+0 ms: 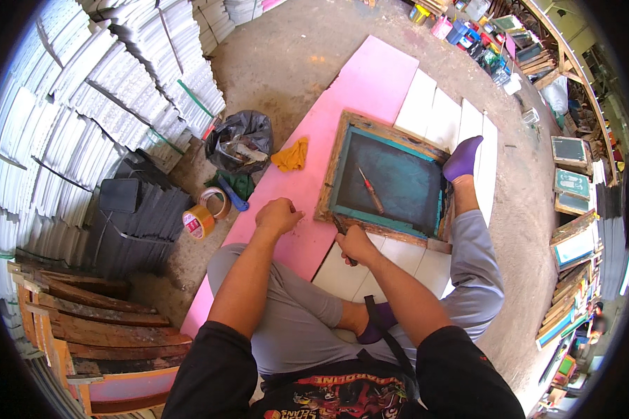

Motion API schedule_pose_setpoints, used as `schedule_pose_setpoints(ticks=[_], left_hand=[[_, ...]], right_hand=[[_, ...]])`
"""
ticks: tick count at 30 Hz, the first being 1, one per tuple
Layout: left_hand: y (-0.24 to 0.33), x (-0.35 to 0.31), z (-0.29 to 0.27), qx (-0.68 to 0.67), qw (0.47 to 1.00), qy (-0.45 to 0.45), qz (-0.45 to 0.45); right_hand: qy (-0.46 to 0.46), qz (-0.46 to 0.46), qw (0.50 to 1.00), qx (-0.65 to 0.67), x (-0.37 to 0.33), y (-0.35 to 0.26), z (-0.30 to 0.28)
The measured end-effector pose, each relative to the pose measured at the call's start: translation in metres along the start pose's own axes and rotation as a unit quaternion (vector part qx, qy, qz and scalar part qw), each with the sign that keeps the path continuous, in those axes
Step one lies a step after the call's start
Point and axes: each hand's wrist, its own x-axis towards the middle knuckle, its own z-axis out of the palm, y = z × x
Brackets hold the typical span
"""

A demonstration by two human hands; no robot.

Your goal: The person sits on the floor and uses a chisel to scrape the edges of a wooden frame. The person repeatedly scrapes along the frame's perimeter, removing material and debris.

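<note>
Bare concrete floor [286,63], pretty dusty, lit by bright daylight. Huge stacks of white sheets [84,105] fill the left side, with worn wooden frames [98,335] piled near left. Along the right, a cluttered wooden shelf [573,230] of framed screens runs far back.

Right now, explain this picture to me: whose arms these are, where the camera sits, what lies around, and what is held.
The camera is worn on a person's head and looks down, so its wide lens bends straight edges. The arms belong to that person, seated on the floor. The left hand rests closed on a pink board. The right hand grips a dark tool at the edge of a wooden printing frame with teal mesh. A red-handled screwdriver lies on the mesh. Tape rolls and a yellow rag lie to the left.
</note>
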Motion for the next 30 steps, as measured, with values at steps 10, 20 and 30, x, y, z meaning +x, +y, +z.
schedule_pose_setpoints(ticks=[10,20,30], left_hand=[[0.012,-0.005,-0.003,0.001,1.0,-0.001,0.015],[0.012,-0.011,-0.002,0.006,1.0,-0.013,-0.013],[-0.015,-0.002,0.018,-0.207,0.972,-0.09,0.063]], right_hand=[[0.049,0.009,0.997,-0.063,0.0,0.002,0.007],[0.236,-0.097,0.957,-0.141,0.017,0.035,0.037],[0.154,-0.161,0.973,-0.067,0.009,0.048,0.055]])
